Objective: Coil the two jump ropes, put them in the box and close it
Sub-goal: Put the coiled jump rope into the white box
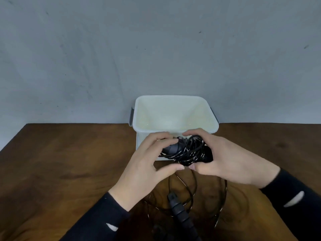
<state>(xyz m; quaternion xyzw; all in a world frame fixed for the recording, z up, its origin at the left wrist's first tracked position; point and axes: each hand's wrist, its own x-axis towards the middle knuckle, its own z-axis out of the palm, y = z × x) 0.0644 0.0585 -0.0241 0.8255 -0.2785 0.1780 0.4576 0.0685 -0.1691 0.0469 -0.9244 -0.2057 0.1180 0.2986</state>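
Observation:
A coiled black jump rope (188, 150) with pale flecks is bundled between both hands, just in front of the white box (173, 101). My left hand (147, 167) grips its left side near a black handle. My right hand (224, 159) wraps the right side of the bundle. The box stands open with grey latches at its sides; its inside shows nothing, and I see no lid. A second black jump rope (180, 211) lies loose on the wooden table (69, 162) near me, its handle pointing toward the box and its cord in wide loops.
The box stands at the table's far edge against a grey wall (156, 49). Bare wood stretches to the left and right of the box. Dark sleeves cover both forearms at the bottom of the view.

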